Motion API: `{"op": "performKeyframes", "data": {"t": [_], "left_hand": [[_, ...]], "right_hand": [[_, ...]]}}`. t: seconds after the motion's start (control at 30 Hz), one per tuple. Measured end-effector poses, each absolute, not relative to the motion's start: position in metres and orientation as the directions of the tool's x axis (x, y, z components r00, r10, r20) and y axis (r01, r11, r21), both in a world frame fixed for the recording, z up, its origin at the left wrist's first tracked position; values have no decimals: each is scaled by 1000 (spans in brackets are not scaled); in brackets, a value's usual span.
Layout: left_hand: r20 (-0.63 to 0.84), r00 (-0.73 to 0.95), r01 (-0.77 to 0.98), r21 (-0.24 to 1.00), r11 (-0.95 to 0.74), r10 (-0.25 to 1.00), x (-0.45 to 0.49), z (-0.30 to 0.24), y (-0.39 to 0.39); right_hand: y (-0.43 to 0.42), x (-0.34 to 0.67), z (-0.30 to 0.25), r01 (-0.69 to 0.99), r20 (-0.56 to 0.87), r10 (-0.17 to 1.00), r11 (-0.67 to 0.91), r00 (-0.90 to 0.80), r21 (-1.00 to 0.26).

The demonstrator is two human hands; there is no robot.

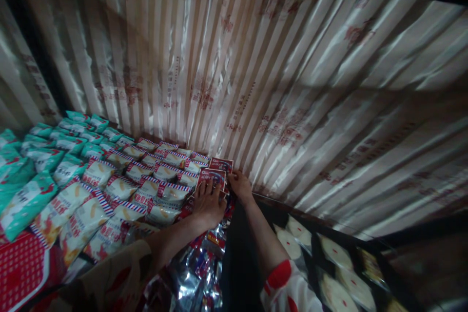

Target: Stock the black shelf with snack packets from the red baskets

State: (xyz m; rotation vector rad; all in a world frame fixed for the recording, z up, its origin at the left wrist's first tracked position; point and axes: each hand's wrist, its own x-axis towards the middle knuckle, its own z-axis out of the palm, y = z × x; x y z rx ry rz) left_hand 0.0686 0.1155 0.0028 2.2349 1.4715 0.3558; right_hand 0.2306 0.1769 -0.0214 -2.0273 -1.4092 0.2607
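Note:
My left hand (210,205) lies palm down on a dark red printed packet (212,175), fingers spread across its lower part. Just behind it, a second dark red packet (222,164) stands against the corrugated backing. The fingers of my right hand (240,186) are bent in at the right edge of these packets and appear to pinch it. More dark red packets (187,207) show partly under and beside my left wrist. Below my left hand, shiny silver and red foil packs (193,273) are piled.
Rows of white snack bags with striped edges (170,192) fill the left, with teal bags (69,144) beyond. A red basket (22,265) sits at lower left. Round pale packaged discs (336,252) lie on the dark surface at right. Corrugated printed sheeting (226,58) rises behind.

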Motion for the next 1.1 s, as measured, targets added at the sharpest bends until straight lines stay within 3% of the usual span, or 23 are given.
{"op": "performKeyframes", "data": {"t": [0.13,0.23,0.37,0.53,0.77,1.1], "left_hand": [[-36,421,799,487,-352,906,68,3,116],[-28,428,798,481,-363,903,68,0,117],[-34,425,810,461,-363,905,70,-4,120],[-73,441,804,474,-358,895,69,0,121],[-56,413,824,448,-347,909,69,1,121],[-29,397,817,466,-339,917,67,8,119]], "right_hand": [[168,223,-22,845,307,876,-182,372,-503],[162,218,-20,900,477,858,43,190,-434],[158,212,-11,833,462,887,252,5,-493],[153,205,-8,791,232,972,169,-35,-588],[151,208,-10,745,386,922,228,43,-627],[120,216,-2,545,223,908,-8,356,-838]]}}
